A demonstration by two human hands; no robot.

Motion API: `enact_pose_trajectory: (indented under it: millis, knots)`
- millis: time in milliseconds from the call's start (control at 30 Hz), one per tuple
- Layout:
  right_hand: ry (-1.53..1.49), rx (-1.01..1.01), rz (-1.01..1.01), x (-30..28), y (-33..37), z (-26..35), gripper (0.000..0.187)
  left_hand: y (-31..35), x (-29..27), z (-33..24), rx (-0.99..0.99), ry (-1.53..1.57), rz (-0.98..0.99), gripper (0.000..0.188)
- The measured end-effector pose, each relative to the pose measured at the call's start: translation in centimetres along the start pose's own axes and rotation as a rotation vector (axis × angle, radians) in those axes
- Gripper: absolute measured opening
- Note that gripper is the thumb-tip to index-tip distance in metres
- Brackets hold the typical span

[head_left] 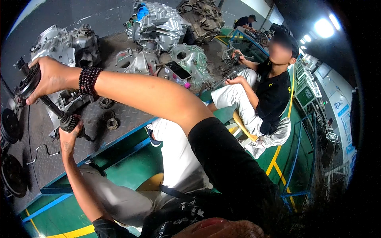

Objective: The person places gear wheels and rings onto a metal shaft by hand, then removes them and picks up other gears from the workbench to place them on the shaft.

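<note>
A dark gear shaft (pixel 52 106) slants over the workbench at the far left. Low on it, my left hand (pixel 70 137) is closed around the shaft just beside a small toothed gear (pixel 68 122). My right arm, with a beaded bracelet (pixel 88 80), reaches across to the upper end. There my right hand (pixel 53 77) grips a wide dark gear ring (pixel 30 82) fitted around the shaft, fingers over its far side and thumb beneath. Part of the ring is hidden by that hand. Near the shaft, loose gears (pixel 106 102) lie on the bench.
Silver gearbox housings (pixel 158 27) crowd the back of the metal-topped bench (pixel 133 113). A phone (pixel 178 70) lies among them. A bent metal rod (pixel 41 152) is at the left. A seated co-worker (pixel 274 87) handles parts on the right; another person (pixel 245 23) sits farther off.
</note>
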State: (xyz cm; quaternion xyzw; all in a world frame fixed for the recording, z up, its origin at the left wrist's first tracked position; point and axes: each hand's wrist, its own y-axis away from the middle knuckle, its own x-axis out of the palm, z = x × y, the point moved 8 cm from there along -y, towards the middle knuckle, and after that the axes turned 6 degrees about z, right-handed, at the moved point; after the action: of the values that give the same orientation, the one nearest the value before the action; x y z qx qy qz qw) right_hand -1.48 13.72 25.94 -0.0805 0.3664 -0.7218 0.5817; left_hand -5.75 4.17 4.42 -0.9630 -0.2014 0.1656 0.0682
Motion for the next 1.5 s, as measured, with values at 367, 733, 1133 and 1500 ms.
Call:
enact_pose_trajectory:
  millis: [367,733,1133,1500]
  knots:
    - [0.248,-0.035,0.110,0.1,1.8,5.0,0.054,0.0,-1.2,-1.2,-0.010,-0.183,-0.051,0.042]
    - [-0.029,0.127,0.159,2.0,1.9,5.5,0.036,0.1,-0.6,0.2,0.039,0.058,0.006,0.033]
    - [0.042,0.072,0.164,0.0,-1.6,11.0,0.031,-0.5,-0.7,0.0,0.139,-0.046,-0.039,0.039]
    - [-0.039,0.118,0.085,-1.6,-3.2,11.4,0.033,-0.4,-0.6,0.2,0.130,-0.027,-0.020,0.038]
